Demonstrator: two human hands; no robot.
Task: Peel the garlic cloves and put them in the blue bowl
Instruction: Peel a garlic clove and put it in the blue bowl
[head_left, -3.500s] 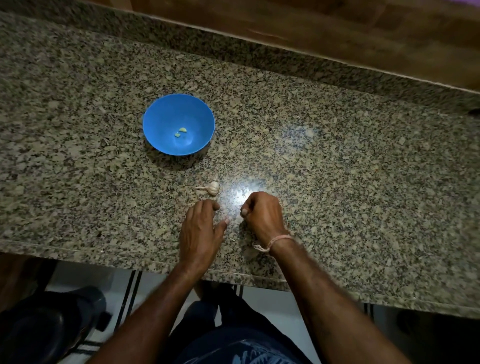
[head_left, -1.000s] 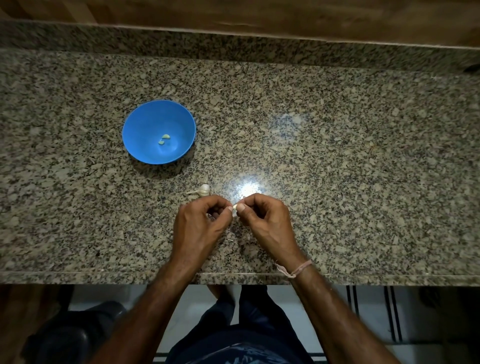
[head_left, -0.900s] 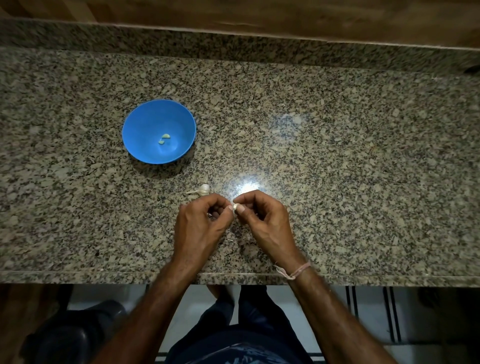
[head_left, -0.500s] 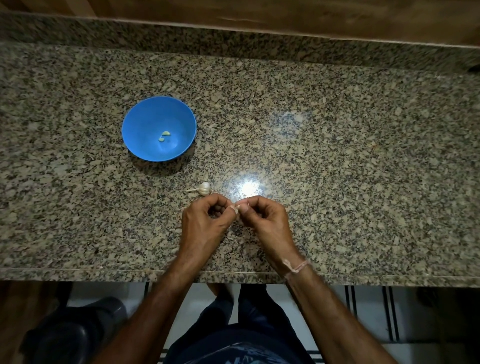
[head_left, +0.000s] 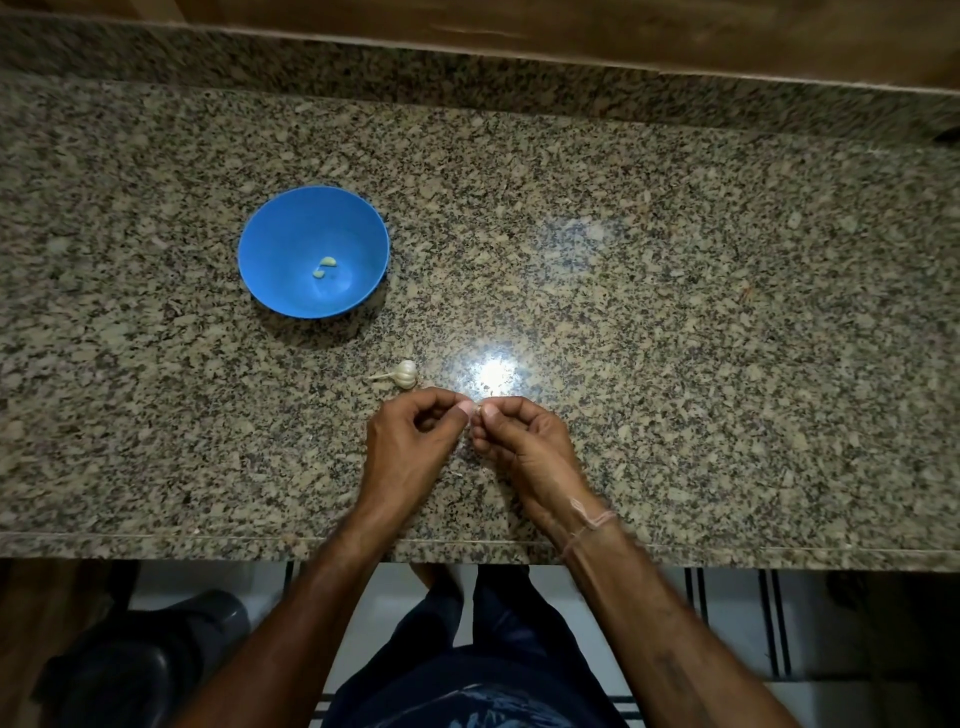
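Speckled granite counter (head_left: 675, 312) under a wooden wall, blue bowl (head_left: 270, 244) (two peeled pieces inside) far-left, garlic bulb (head_left: 406, 373) just beyond the hands, left hand (head_left: 410, 447) and right hand (head_left: 524, 447) together pinching a garlic clove (head_left: 476, 408) between curled fingertips.
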